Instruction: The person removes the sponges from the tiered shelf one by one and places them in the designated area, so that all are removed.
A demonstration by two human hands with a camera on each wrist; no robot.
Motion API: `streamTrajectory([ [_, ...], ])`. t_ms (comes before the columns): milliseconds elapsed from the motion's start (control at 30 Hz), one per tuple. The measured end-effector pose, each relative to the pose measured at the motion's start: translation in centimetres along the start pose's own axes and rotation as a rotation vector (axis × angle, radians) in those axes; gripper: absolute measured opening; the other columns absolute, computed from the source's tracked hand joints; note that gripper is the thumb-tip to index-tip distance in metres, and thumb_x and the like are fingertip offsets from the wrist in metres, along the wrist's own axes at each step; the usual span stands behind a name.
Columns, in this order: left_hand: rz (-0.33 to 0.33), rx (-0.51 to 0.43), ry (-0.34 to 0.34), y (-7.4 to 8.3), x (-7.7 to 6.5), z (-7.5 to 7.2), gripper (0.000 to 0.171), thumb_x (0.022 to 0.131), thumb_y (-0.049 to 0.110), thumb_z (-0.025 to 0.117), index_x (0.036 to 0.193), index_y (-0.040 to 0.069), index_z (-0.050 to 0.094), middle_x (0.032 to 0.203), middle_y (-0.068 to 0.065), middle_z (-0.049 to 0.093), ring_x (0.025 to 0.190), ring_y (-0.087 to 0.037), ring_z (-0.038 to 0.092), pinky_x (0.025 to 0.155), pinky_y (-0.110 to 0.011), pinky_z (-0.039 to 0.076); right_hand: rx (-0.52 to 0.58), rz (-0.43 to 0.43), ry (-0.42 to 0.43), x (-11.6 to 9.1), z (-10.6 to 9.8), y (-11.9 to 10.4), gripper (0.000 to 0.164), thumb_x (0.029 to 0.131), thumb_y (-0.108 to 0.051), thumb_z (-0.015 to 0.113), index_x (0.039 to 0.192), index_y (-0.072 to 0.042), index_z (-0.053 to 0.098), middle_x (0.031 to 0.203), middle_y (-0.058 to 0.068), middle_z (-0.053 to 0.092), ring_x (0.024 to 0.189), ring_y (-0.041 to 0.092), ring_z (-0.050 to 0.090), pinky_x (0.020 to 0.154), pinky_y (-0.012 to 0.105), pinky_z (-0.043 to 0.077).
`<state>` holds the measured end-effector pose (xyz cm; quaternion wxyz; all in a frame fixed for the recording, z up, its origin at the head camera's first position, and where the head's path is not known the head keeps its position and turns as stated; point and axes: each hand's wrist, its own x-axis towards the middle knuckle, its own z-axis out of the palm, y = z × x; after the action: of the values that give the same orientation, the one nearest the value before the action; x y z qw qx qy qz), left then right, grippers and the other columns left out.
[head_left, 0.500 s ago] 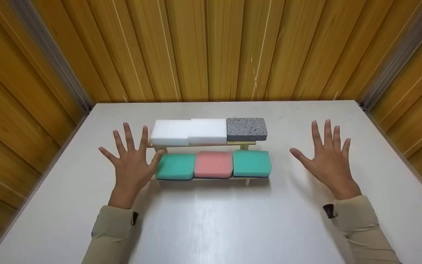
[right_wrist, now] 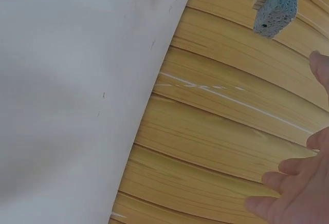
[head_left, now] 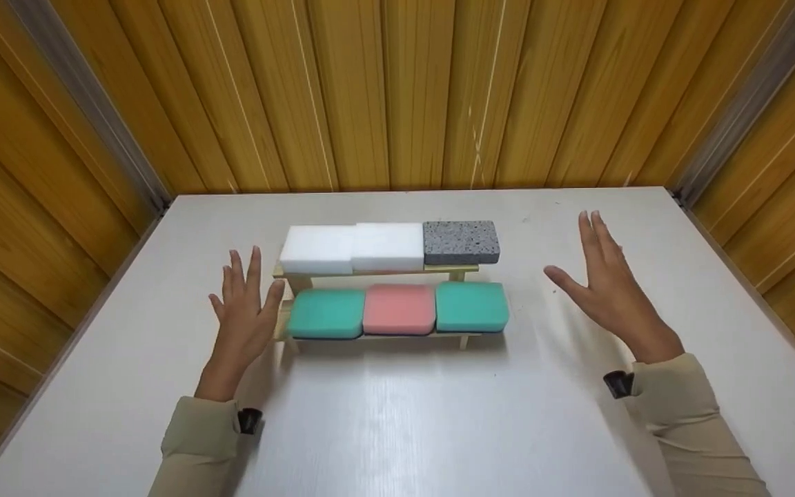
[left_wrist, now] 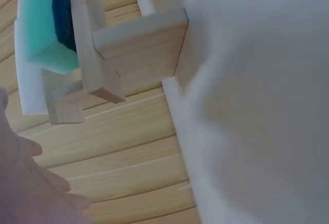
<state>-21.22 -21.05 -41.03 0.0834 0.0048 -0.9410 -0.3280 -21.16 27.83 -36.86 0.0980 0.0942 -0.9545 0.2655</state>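
i count six pieces on one rack, which has two tiers and stands on a white table. up top are two white blocks, their edges meeting, and one gray block at the right end, pitted all over and jutting past the shelf. below sit two green sponges with one pink sponge between them, the three side by side. the left wrist view shows a dark layer under a green one. three paneled walls stand around the table.

two hands, both bare and holding nothing. the left hand is just beside the rack's left end, fingers straight and the thumb standing off from them. the right hand is well apart from the rack on the other side, its thumb also out wide and two fingers plainly seen, the others mostly hidden behind. two tan sleeves, each with a small black device at the cuff.

half a second ago both hands were splayed broad; now they have turned more edge-on, their fingers closer together. the left thumb no longer overlaps the nearest green sponge. all six pieces keep their order and places on the rack.
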Motion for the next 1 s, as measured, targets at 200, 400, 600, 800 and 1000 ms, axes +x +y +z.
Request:
streamTrajectory([
  [200, -0.064, -0.442, -0.109, -0.8, -0.3, -0.1, 0.067, 0.101, 0.053, 0.027, 0.156, 0.026, -0.002, 0.163, -0.002, -0.006, 0.150, -0.028, -0.004, 0.121, -0.060, 0.003, 0.065, -0.032, -0.088, 0.9, -0.3, -1.4, 0.095, 0.093, -0.051, 0.055, 0.155, -0.018, -0.008, 0.163, 0.009, -0.007, 0.149, 0.036, -0.002, 0.116, 0.067, 0.011],
  [400, -0.133, -0.779, -0.201, -1.9, -0.6, 0.4, 0.071, 0.099, 0.046, 0.043, 0.156, 0.026, 0.004, 0.162, -0.003, 0.009, 0.149, -0.022, 0.018, 0.123, -0.044, 0.018, 0.084, -0.071, -0.195, 1.8, -0.5, -2.6, 0.094, 0.092, -0.053, 0.056, 0.155, -0.024, -0.007, 0.163, 0.005, -0.007, 0.150, 0.033, -0.003, 0.116, 0.066, 0.011],
  [600, -0.129, -1.017, -0.262, -3.4, -0.9, 1.1, 0.062, 0.102, 0.021, 0.044, 0.155, 0.016, 0.012, 0.161, -0.008, 0.018, 0.148, -0.024, 0.021, 0.124, -0.039, 0.017, 0.105, -0.143, -0.280, 3.3, -0.6, -3.6, 0.089, 0.092, -0.052, 0.055, 0.155, -0.027, -0.003, 0.163, 0.002, -0.004, 0.150, 0.030, -0.001, 0.119, 0.062, 0.010],
  [800, -0.115, -1.097, -0.345, -4.9, -1.2, 1.8, 0.066, 0.098, 0.013, 0.053, 0.154, 0.014, 0.017, 0.160, -0.003, 0.016, 0.150, -0.017, 0.010, 0.124, -0.035, 0.009, 0.099, -0.194, -0.357, 4.8, -0.3, -4.4, 0.088, 0.092, -0.051, 0.057, 0.156, -0.020, 0.004, 0.163, 0.005, 0.002, 0.150, 0.031, 0.003, 0.120, 0.060, 0.011],
  [1000, -0.073, -1.158, -0.453, -6.1, -1.4, 2.5, 0.075, 0.093, 0.001, 0.058, 0.154, 0.014, 0.016, 0.162, 0.003, 0.013, 0.150, -0.016, 0.005, 0.119, -0.026, 0.021, 0.075, -0.201, -0.409, 5.9, 0.1, -5.1, 0.088, 0.092, -0.048, 0.059, 0.156, -0.012, 0.010, 0.163, 0.009, 0.003, 0.150, 0.033, 0.004, 0.120, 0.059, 0.012],
])
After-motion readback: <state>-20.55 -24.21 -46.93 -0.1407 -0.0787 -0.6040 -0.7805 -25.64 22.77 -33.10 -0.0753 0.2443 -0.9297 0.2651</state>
